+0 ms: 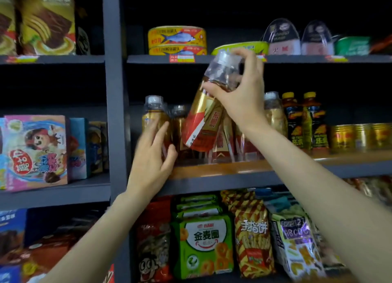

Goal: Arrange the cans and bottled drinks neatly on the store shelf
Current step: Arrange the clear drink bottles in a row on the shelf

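While left hand (151, 155) steadies shelf bottle (153, 121), right hand (237, 91) grips tilted bottle (203, 121).

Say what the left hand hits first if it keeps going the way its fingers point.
Likely the bottle at the left end of the row: the left hand has straight fingers aimed up at it, maybe touching already. Blur hides the gap.

— Where are you looking from?

— Your one camera sits on your head and faces the store shelf (254, 172) straight on, tipped slightly up, so the tier of fish cans (177, 40) lies high in frame and the snack bags (201, 236) low.

— How near?

— Close. Both your forearms reach in from the bottom edge, and your left hand (151, 155) and right hand (237, 91) sit mid-frame. The wide lens bends the dark upright post (115, 113) at left.

— Any second view?

— None; nothing is shared.
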Demonstrator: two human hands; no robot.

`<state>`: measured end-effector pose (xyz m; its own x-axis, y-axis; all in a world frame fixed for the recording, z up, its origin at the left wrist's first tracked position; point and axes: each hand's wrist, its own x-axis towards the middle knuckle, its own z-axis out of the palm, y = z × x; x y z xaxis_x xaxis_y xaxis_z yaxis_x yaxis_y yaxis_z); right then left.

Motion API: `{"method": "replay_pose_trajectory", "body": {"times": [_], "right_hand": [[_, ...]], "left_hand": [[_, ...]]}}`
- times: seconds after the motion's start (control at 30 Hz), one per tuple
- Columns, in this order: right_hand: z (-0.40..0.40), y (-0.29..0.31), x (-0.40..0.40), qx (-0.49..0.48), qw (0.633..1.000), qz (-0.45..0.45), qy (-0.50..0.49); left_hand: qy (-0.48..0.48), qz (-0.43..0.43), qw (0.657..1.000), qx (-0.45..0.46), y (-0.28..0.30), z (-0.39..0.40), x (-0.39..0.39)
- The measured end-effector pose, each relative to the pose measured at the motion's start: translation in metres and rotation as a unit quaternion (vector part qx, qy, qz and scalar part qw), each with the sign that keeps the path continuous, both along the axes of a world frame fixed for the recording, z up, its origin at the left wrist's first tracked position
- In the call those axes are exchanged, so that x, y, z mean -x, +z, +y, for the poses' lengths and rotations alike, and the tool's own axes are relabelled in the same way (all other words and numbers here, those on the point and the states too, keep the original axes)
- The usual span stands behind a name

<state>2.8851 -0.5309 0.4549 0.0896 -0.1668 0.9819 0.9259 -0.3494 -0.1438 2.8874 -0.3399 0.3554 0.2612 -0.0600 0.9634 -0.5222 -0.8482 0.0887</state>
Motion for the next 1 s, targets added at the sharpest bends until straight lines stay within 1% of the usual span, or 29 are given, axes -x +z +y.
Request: {"method": "replay_pose_trajectory", "body": {"times": [0.07,0.1,0.13,0.17,0.2,0.27,0.33,0.37,0.43,0.47,0.5,0.53,0.57,0.6,0.67,0.7,0.77,0.8,0.83,0.87,0.9,0.93,0.97,1.0], "right_hand": [[-0.015,0.001,0.006,-0.074,0.993,0.058,0.076],[-0.02,0.0,0.008,-0.111,0.981,0.091,0.129],[-0.023,-0.003,0.009,-0.145,0.965,0.123,0.179],[-0.025,-0.006,0.01,-0.174,0.946,0.153,0.225],[-0.027,-0.009,0.011,-0.199,0.928,0.175,0.261],[-0.034,-0.014,0.01,-0.228,0.906,0.206,0.291],[-0.041,-0.019,0.008,-0.205,0.902,0.258,0.279],[-0.043,-0.021,0.01,-0.175,0.893,0.303,0.283],[-0.046,-0.024,0.017,-0.118,0.845,0.393,0.344],[-0.046,-0.025,0.02,-0.109,0.823,0.414,0.374],[-0.046,-0.025,0.024,-0.112,0.813,0.419,0.387],[-0.045,-0.026,0.026,-0.13,0.814,0.414,0.385],[-0.043,-0.026,0.026,-0.154,0.821,0.399,0.378],[-0.042,-0.026,0.026,-0.17,0.834,0.375,0.368],[-0.041,-0.025,0.024,-0.164,0.872,0.317,0.334],[-0.04,-0.026,0.024,-0.146,0.891,0.293,0.314],[-0.041,-0.028,0.025,-0.098,0.916,0.258,0.293],[-0.043,-0.028,0.026,-0.075,0.921,0.246,0.292],[-0.044,-0.029,0.026,-0.056,0.922,0.246,0.295],[-0.046,-0.031,0.025,-0.042,0.922,0.255,0.289],[-0.048,-0.033,0.026,-0.029,0.923,0.269,0.274],[-0.05,-0.035,0.026,-0.021,0.921,0.287,0.262],[-0.051,-0.037,0.027,-0.017,0.915,0.304,0.264],[-0.051,-0.04,0.028,-0.018,0.904,0.319,0.283]], "left_hand": [[-0.102,0.088,0.991,0.014,-0.007,-0.013,0.016],[-0.164,0.135,0.977,0.029,-0.007,-0.022,0.022],[-0.23,0.164,0.958,0.057,-0.005,-0.029,0.027],[-0.288,0.171,0.937,0.094,-0.003,-0.034,0.029],[-0.325,0.165,0.922,0.128,0.001,-0.038,0.03],[-0.35,0.135,0.913,0.158,0.009,-0.045,0.036],[-0.365,0.109,0.913,0.147,0.014,-0.049,0.043],[-0.365,0.097,0.917,0.126,0.017,-0.049,0.047],[-0.32,0.07,0.944,0.043,0.026,-0.047,0.055],[-0.286,0.059,0.956,-0.011,0.03,-0.046,0.057],[-0.264,0.056,0.961,-0.054,0.032,-0.044,0.059],[-0.264,0.072,0.959,-0.072,0.033,-0.044,0.061],[-0.289,0.11,0.949,-0.06,0.032,-0.044,0.062],[-0.333,0.171,0.927,-0.024,0.03,-0.044,0.062],[-0.412,0.292,0.859,0.084,0.026,-0.047,0.061],[-0.444,0.326,0.821,0.149,0.024,-0.049,0.058],[-0.506,0.363,0.737,0.262,0.024,-0.051,0.056],[-0.518,0.373,0.716,0.284,0.026,-0.053,0.055],[-0.512,0.375,0.719,0.283,0.025,-0.054,0.055],[-0.485,0.365,0.749,0.266,0.024,-0.054,0.054],[-0.435,0.333,0.801,0.241,0.024,-0.053,0.052],[-0.365,0.276,0.864,0.209,0.025,-0.051,0.05],[-0.3,0.204,0.915,0.178,0.026,-0.049,0.048],[-0.256,0.136,0.946,0.144,0.027,-0.048,0.045]]}}
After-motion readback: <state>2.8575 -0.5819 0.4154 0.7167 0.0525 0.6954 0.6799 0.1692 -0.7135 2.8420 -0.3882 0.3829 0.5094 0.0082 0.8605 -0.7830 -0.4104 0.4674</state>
